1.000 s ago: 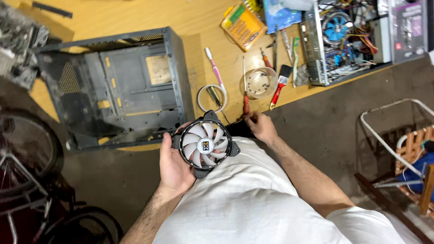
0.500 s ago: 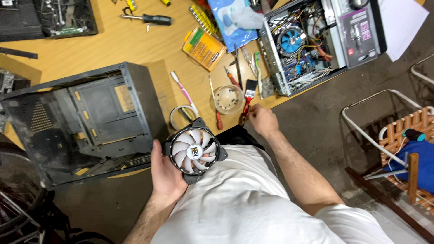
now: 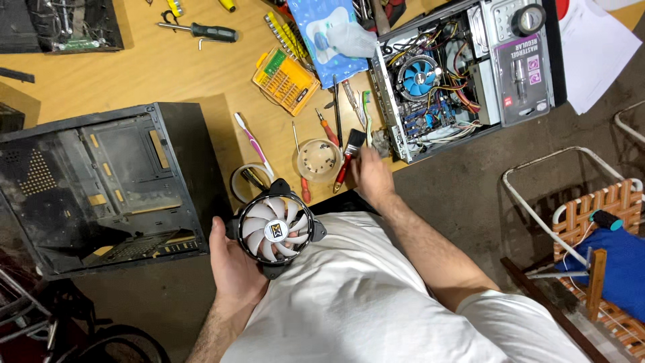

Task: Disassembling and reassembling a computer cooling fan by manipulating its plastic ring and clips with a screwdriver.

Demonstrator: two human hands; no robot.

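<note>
The left hand (image 3: 232, 265) is holding a round case fan (image 3: 274, 228) with white blades and a black frame, just off the near edge of the worktop (image 3: 134, 74), above the person's white shirt. The fingers of this hand are clamped on the fan's frame from its left side and from beneath, with the blade face turned up to the camera.

The right hand (image 3: 371, 176) is reaching over the near edge of the worktop to a paintbrush (image 3: 349, 158) with a red handle and black bristles. The hand is touching or lying just beside the brush; whether its fingers are together around the handle cannot be told.

Just beside the brush, a clear round dish (image 3: 318, 160) is sitting at the near edge. A red-handled screwdriver (image 3: 304, 176) is lying to its left, and a pink toothbrush (image 3: 252, 142) is lying further left, next to a roll of tape (image 3: 247, 180).

An empty black computer case (image 3: 101, 181) is lying on its side at the near left corner. An open computer (image 3: 463, 74) with a blue cooler fan is sitting at the right edge. An orange bit set (image 3: 285, 81) is lying near the middle of the worktop.
</note>
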